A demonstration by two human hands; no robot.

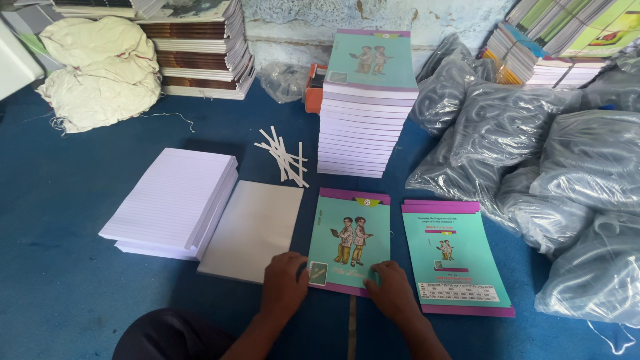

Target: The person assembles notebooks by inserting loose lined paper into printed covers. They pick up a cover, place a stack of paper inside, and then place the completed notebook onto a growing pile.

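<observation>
Teal notebook cover [350,243] with purple edges and a drawing of two standing figures lies flat on the blue floor [60,267], between a grey card sheet [253,227] and a second cover [453,257]; left hand [283,283] and right hand [390,290] press spread fingers on its near edge

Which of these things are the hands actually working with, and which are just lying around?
In use:
left hand and right hand on the front cover sheet
back cover sheet
grey card
ruled paper stack

Lying about:
finished notebook stack
paper strips
plastic bags
cloth bundle
</observation>
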